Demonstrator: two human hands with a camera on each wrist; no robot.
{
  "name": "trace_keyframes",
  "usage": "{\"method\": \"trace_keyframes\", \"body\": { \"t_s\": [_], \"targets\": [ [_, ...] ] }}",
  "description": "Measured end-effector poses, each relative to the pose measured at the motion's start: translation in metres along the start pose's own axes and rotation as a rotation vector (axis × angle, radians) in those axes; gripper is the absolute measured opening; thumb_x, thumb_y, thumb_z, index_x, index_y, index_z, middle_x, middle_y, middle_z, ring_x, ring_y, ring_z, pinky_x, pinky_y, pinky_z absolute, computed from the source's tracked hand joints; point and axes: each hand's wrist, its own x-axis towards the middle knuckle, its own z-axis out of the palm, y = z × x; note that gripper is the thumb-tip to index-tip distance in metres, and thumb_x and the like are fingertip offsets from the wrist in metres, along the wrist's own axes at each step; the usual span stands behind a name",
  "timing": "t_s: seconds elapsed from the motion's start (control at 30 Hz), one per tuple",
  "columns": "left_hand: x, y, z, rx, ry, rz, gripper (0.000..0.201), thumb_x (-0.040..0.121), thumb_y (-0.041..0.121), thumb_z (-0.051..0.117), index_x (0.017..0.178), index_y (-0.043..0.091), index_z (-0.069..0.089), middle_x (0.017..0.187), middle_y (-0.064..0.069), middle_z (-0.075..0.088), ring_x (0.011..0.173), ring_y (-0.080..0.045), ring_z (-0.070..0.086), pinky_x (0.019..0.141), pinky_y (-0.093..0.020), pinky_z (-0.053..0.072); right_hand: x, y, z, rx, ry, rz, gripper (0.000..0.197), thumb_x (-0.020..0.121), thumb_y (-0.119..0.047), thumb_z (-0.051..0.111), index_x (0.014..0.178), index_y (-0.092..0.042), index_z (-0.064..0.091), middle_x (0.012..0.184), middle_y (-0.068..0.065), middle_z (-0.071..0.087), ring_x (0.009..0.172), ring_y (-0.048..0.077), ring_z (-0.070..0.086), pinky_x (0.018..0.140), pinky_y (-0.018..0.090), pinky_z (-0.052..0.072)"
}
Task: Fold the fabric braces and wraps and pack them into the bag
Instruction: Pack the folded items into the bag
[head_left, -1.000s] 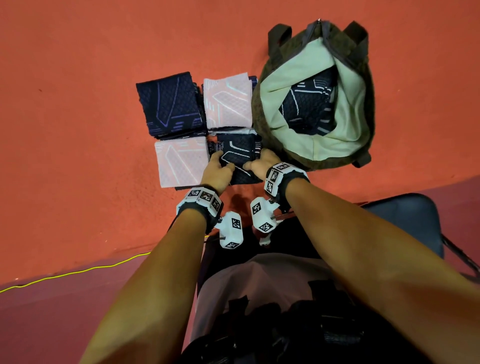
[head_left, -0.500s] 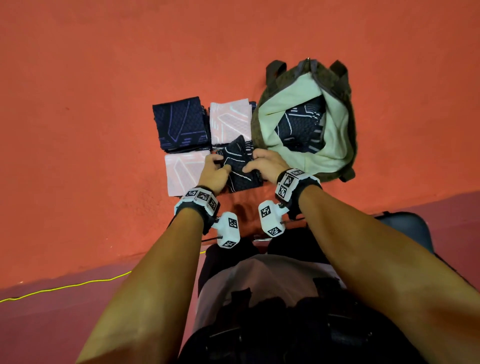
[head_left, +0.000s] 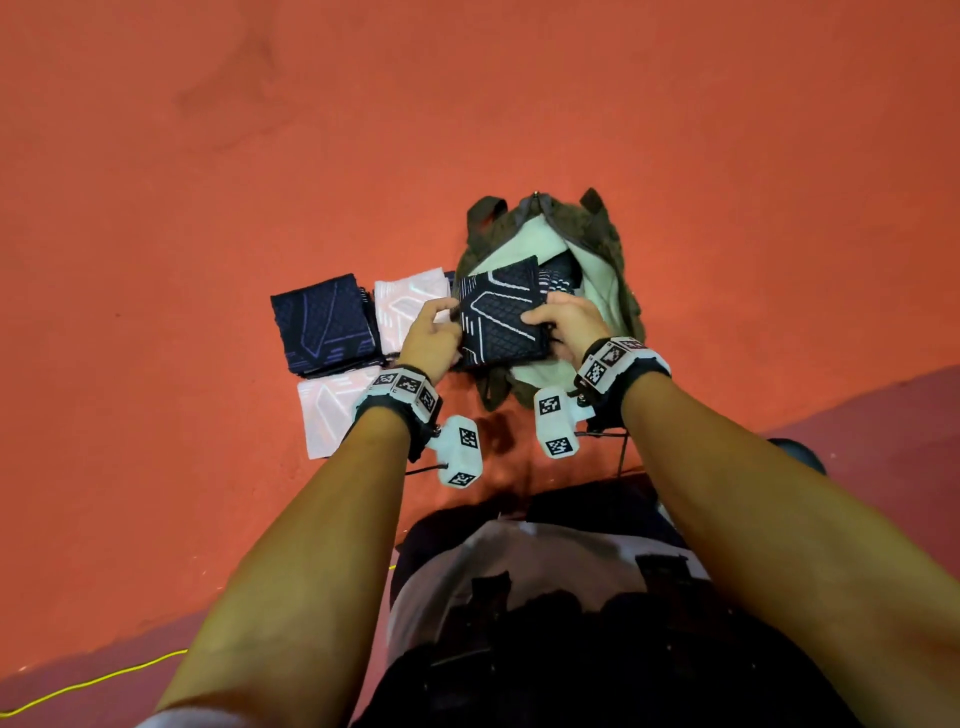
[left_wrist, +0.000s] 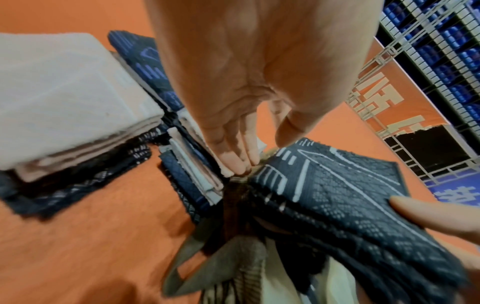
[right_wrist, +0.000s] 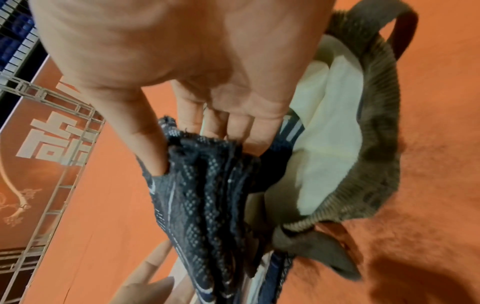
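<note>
Overhead, the folded dark navy knitted brace with white line pattern was held above the open olive-green fabric bag with pale lining. The right hand pinched its right edge; the left hand met its left edge. The left wrist view showed straight fingers touching the brace. The right wrist view showed thumb and fingers clamping the folded layers.

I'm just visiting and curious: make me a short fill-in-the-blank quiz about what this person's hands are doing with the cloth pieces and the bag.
1. The right hand pinches a folded dark wrap held over the open ____.
2. The bag has a pale ____ lining.
3. The pale folded pieces lie on an ____ surface.
4. The left hand has its fingers at the dark wrap's ____ edge.

Missing words: bag; green; orange; left
</note>
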Motion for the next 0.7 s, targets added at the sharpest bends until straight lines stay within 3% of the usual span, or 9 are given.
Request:
{"method": "trace_keyframes", "body": {
  "t_s": [0.1, 0.2, 0.27, 0.3, 0.37, 0.43, 0.53, 0.6, 0.7],
  "targets": [
    [0.006, 0.008, 0.01, 0.056, 0.011, -0.013, 0.032, 0.093, 0.0, 0.046, 0.112, 0.024, 0.056, 0.073, -0.002, 0.056, 0.063, -0.017, 0.051, 0.072, -0.035, 0.047, 0.017, -0.001, -0.012, -0.043, 0.046, -0.003, 0.035, 0.06, -0.015, 0.075, 0.09, 0.0, 0.064, 0.107, 0.018, 0.073, 0.105, 0.036, 0.069, 0.097, 0.051, 0.054],
    [0.013, 0.013, 0.016, 0.076, 0.04, -0.03, 0.028, 0.092, 0.004, 0.051, 0.113, 0.022, 0.056, 0.083, -0.001, 0.059, 0.068, -0.017, 0.053, 0.077, -0.036, 0.049, 0.053, 0.012, -0.023, -0.082, 0.073, 0.017, 0.034, 0.053, -0.024, 0.078, 0.081, -0.015, 0.06, 0.102, 0.018, 0.073, 0.105, 0.039, 0.067, 0.094, 0.059, 0.053],
    [0.02, 0.013, 0.018, 0.091, 0.048, -0.026, 0.029, 0.092, 0.006, 0.052, 0.114, 0.023, 0.06, 0.096, -0.002, 0.065, 0.081, -0.018, 0.058, 0.089, -0.039, 0.052, 0.087, 0.029, -0.032, -0.121, 0.094, 0.028, 0.039, 0.049, -0.035, 0.08, 0.077, -0.023, 0.056, 0.094, 0.02, 0.07, 0.104, 0.042, 0.066, 0.09, 0.063, 0.052],
    [0.022, 0.013, 0.019, 0.104, 0.049, -0.03, 0.03, 0.093, 0.006, 0.052, 0.116, 0.022, 0.063, 0.107, -0.003, 0.067, 0.091, -0.019, 0.06, 0.096, -0.04, 0.051, 0.094, 0.031, -0.034, -0.158, 0.11, 0.028, 0.039, 0.048, -0.04, 0.08, 0.072, -0.025, 0.054, 0.092, 0.021, 0.068, 0.099, 0.042, 0.068, 0.089, 0.062, 0.053],
    [0.024, 0.015, 0.022, 0.127, 0.051, -0.039, 0.032, 0.094, 0.005, 0.052, 0.12, 0.015, 0.067, 0.122, -0.01, 0.067, 0.106, -0.026, 0.062, 0.102, -0.04, 0.048, 0.078, 0.015, -0.032, -0.219, 0.162, 0.017, 0.042, 0.058, -0.037, 0.079, 0.062, -0.023, 0.04, 0.079, 0.015, 0.061, 0.08, 0.031, 0.065, 0.079, 0.048, 0.056],
    [0.027, 0.016, 0.024, 0.167, 0.054, -0.082, 0.032, 0.094, 0.007, 0.052, 0.123, 0.01, 0.068, 0.128, -0.018, 0.064, 0.118, -0.035, 0.06, 0.104, -0.04, 0.046, 0.05, -0.008, -0.026, -0.271, 0.209, 0.008, 0.046, 0.076, -0.024, 0.075, 0.062, -0.022, 0.032, 0.076, 0.004, 0.054, 0.075, 0.022, 0.054, 0.065, 0.032, 0.044],
    [0.032, 0.014, 0.028, 0.192, 0.059, -0.151, 0.036, 0.092, 0.017, 0.057, 0.125, 0.007, 0.066, 0.129, -0.02, 0.064, 0.122, -0.038, 0.057, 0.105, -0.044, 0.047, 0.053, -0.01, -0.032, -0.326, 0.256, 0.015, 0.019, 0.084, -0.021, 0.073, 0.081, -0.013, 0.056, 0.098, 0.005, 0.067, 0.091, 0.025, 0.062, 0.078, 0.03, 0.048],
    [0.036, 0.012, 0.028, 0.219, 0.08, -0.145, 0.041, 0.085, 0.025, 0.059, 0.12, 0.006, 0.068, 0.122, -0.018, 0.068, 0.117, -0.038, 0.061, 0.102, -0.046, 0.049, 0.057, -0.009, -0.033, -0.365, 0.299, 0.012, 0.037, 0.082, -0.023, 0.076, 0.109, -0.007, 0.057, 0.11, 0.006, 0.065, 0.1, 0.025, 0.062, 0.087, 0.031, 0.048],
    [0.036, 0.013, 0.028, 0.231, 0.081, -0.122, 0.032, 0.086, 0.024, 0.061, 0.11, 0.007, 0.073, 0.102, -0.013, 0.072, 0.108, -0.034, 0.065, 0.097, -0.043, 0.053, 0.055, -0.01, -0.03, -0.519, 0.388, -0.129, 0.054, 0.079, -0.021, 0.079, 0.117, -0.014, 0.042, 0.121, 0.007, 0.052, 0.102, 0.024, 0.053, 0.09, 0.032, 0.044]
  ]
}}
